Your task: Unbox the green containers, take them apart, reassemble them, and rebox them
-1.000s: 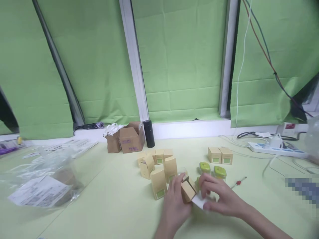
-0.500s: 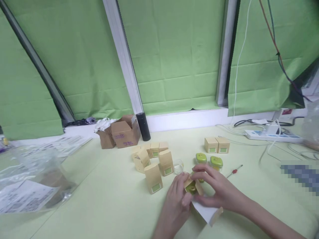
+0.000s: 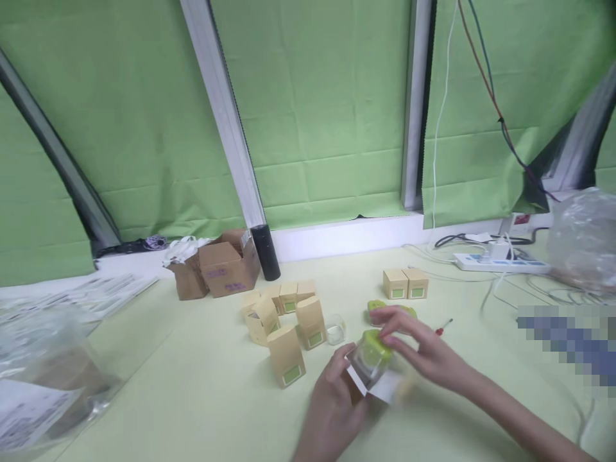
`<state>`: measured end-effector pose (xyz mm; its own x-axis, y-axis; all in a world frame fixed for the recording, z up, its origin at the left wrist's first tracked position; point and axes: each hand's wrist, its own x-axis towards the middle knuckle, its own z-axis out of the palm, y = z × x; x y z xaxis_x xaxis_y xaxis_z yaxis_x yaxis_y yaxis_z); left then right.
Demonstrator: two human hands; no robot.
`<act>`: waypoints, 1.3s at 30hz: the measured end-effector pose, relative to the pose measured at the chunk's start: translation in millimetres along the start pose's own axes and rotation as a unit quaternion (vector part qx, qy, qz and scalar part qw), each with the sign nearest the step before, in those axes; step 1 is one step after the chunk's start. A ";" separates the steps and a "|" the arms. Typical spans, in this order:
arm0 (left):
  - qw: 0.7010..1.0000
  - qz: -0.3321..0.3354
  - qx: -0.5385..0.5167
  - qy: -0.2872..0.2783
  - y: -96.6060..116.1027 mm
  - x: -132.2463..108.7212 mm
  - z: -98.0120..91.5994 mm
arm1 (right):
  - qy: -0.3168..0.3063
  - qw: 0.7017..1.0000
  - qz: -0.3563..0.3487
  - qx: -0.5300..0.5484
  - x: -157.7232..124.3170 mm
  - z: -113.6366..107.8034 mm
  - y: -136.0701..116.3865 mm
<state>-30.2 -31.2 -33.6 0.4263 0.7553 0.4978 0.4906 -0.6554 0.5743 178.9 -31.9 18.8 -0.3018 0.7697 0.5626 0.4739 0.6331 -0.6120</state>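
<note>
My left hand [image 3: 334, 401] is wrapped round a small open cardboard box [image 3: 360, 380], its flaps spread toward the right. A clear container with a green lid [image 3: 375, 348] stands partly out of the box, and the fingers of my right hand [image 3: 423, 346] pinch its lid. Behind my right hand are more green-lidded containers [image 3: 375, 307], partly covered by the fingers. A clear open cup [image 3: 335, 329] sits left of them. Several small tan boxes [image 3: 287, 356] stand to the left, some with raised flaps.
Two closed tan boxes [image 3: 405, 284] stand at the back right, near a power strip [image 3: 500, 263] with cables. A red-handled tool [image 3: 445, 327] lies right. A brown carton [image 3: 230, 266] and black cylinder [image 3: 265, 252] are at the back; a plastic bag [image 3: 58, 378] lies left.
The green-lidded container has come up out of the box, with my right hand now on its lid. The box is tilted in my left hand. The whole view has shifted slightly.
</note>
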 end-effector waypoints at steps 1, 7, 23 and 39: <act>0.999 -0.030 -0.017 -0.005 -0.6 -1.1 0.0 | 0.027 0.999 0.039 0.018 -0.7 -9.8 3.2; 0.978 -0.178 -0.087 -0.067 4.4 -5.9 -11.6 | 0.023 0.983 0.151 -0.103 -18.2 -55.8 31.9; 0.992 -0.032 -0.063 -0.100 11.2 -14.4 -11.3 | -0.274 0.937 0.016 -0.215 32.7 10.2 24.0; 0.976 -0.125 -0.111 -0.142 5.7 -17.6 -7.2 | -0.348 0.937 0.015 -0.028 107.3 43.1 44.9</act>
<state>-40.4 -48.3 -34.4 0.5231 0.8402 0.1429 0.4428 -0.4112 0.7967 132.1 82.7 27.8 -0.7447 0.6664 0.0350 0.5279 0.6204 -0.5801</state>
